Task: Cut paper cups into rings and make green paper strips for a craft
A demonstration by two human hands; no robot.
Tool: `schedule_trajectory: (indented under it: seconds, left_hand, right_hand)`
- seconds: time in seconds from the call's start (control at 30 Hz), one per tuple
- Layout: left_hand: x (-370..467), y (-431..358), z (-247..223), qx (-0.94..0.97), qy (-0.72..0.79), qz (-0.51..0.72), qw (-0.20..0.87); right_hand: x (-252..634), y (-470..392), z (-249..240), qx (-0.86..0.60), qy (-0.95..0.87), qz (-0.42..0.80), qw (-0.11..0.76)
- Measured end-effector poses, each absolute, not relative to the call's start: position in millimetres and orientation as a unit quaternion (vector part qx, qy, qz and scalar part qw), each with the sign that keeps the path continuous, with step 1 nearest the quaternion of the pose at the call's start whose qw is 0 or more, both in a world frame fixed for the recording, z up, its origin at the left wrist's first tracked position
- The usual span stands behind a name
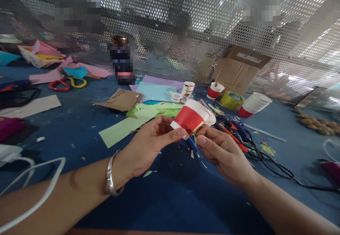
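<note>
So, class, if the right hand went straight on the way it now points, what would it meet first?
Most likely the red-and-white cup in the left hand. The right hand points toward it, though this single view leaves the exact gap unclear.

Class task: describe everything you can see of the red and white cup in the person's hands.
The cup looks like paper, with a red band between white parts, small dark marks near its left end and a yellowish patch towards the right. It is tilted, held above the blue table. The left hand pinches its lower left end; the right hand holds a thin pointed tool at the red side. Whether the tip pierces it cannot be told.
</note>
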State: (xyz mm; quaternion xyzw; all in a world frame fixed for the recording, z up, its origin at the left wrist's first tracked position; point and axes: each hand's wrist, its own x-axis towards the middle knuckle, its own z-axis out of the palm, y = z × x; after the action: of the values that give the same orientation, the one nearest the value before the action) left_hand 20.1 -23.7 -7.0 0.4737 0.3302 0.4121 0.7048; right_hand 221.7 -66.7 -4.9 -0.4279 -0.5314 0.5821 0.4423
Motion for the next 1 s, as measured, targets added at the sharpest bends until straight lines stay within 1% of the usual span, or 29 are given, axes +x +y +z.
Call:
schedule_trajectory:
  seconds: [0.27,0.57,0.8,1.0]
  left_hand:
    - [17.3,-25.9,-6.5,0.513,0.325,0.419,0.675]
    - [16.9,-22.1,-0.5,0.572,0.324,0.463,0.594]
    - [18.8,-25.6,-5.5,0.604,0.331,0.476,0.547]
    - [18.2,-26.9,-2.5,0.608,0.342,0.476,0.535]
  right_hand:
    - [223.0,-67.9,-3.5,-0.429,-0.553,0.566,0.437]
    - [221.4,-68.7,-5.1,-0.433,-0.552,0.565,0.434]
    - [220.4,-70.4,-5.2,-0.440,-0.546,0.561,0.440]
    - [221.5,-70.1,-6.0,-0.433,-0.552,0.563,0.437]
